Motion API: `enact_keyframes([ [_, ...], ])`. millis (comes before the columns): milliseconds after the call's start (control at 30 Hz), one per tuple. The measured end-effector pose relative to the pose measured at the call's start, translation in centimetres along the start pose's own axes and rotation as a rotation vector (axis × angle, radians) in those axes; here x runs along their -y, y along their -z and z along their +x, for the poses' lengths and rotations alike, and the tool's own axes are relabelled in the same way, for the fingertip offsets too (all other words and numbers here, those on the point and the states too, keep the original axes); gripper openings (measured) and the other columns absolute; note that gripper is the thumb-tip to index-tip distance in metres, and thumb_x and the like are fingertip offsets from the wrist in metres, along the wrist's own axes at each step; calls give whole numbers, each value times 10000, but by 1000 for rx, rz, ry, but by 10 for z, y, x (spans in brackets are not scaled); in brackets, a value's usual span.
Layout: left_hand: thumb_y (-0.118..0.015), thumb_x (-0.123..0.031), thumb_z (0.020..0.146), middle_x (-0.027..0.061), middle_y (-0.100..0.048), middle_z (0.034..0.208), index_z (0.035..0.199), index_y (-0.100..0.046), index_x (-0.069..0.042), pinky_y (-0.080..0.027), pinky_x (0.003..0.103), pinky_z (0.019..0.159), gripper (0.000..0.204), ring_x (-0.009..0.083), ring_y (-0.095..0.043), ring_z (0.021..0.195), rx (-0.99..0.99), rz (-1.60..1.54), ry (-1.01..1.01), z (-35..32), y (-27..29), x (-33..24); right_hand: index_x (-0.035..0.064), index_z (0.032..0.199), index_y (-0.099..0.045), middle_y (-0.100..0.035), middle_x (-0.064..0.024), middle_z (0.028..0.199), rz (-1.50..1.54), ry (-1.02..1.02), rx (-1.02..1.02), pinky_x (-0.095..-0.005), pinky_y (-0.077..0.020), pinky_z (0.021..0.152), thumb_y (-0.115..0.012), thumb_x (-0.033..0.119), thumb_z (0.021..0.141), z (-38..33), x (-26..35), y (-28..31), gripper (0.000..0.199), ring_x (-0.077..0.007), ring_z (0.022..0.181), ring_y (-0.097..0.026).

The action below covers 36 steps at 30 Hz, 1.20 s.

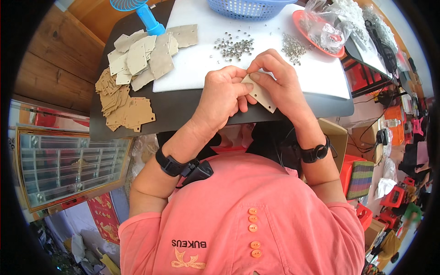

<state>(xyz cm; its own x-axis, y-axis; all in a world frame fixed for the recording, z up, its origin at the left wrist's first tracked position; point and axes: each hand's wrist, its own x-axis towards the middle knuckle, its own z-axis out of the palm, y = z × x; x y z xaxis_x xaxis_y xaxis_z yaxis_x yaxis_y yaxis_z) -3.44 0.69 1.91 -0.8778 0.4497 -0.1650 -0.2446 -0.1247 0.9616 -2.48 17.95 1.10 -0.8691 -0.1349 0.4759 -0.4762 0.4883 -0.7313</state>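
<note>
Over the table's near edge, both hands hold one flat beige piece (263, 97) with small dark holes near its edge. My left hand (222, 89) pinches its left side, thumb on top and fingers curled beneath. My right hand (280, 79) grips its upper end between thumb and bent forefinger. Whether a small metal part sits between the fingertips is hidden. Beyond the hands lie a heap of small round metal fittings (234, 47) and, to its right, a heap of smaller metal fittings (294, 47). Similar beige pieces (137, 57) are piled at the left.
Brown flat pieces (130, 112) lie stacked at the table's left edge. A blue fan (149, 20) stands behind the piles. At the back are a blue basket (247, 10) and a red tray (337, 51) with plastic bags. White sheeting (192, 73) covers part of the black tabletop (178, 98).
</note>
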Motion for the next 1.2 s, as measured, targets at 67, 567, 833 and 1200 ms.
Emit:
enact_keyframes([
  [67, -579, 12, 890, 171, -684, 748, 1143, -585, 113, -337, 184, 370, 272, 86, -535, 463, -11, 5, -6, -1, -1, 1, 43, 917, -649, -575, -82, 912, -5, 16, -10, -338, -498, 711, -657, 27, 822, -1, 1, 0, 97, -250, 808, -616],
  [567, -592, 4, 906, 134, -692, 795, 1156, -592, 80, -378, 189, 427, 261, 78, -551, 509, -63, -7, -124, -4, -6, 18, 15, 855, -677, -581, -47, 906, 162, -174, -27, -285, -474, 757, -686, 1, 783, -5, 4, 0, 74, -165, 846, -585],
  [833, -588, -4, 927, 83, -691, 819, 1135, -613, 33, -443, 203, 521, 213, 61, -550, 570, -80, 57, -196, -10, -9, 22, 13, 835, -670, -574, -27, 911, 244, -217, 21, -274, -472, 769, -689, -1, 786, -6, 7, 4, 55, -137, 855, -573],
  [1200, -581, -5, 942, 55, -683, 821, 1156, -613, 22, -441, 195, 524, 218, 52, -539, 585, -113, 109, -260, -12, -11, 27, 11, 827, -638, -569, -21, 904, 237, -231, -48, -263, -443, 720, -683, 17, 801, -12, 9, -3, 52, -120, 806, -537],
])
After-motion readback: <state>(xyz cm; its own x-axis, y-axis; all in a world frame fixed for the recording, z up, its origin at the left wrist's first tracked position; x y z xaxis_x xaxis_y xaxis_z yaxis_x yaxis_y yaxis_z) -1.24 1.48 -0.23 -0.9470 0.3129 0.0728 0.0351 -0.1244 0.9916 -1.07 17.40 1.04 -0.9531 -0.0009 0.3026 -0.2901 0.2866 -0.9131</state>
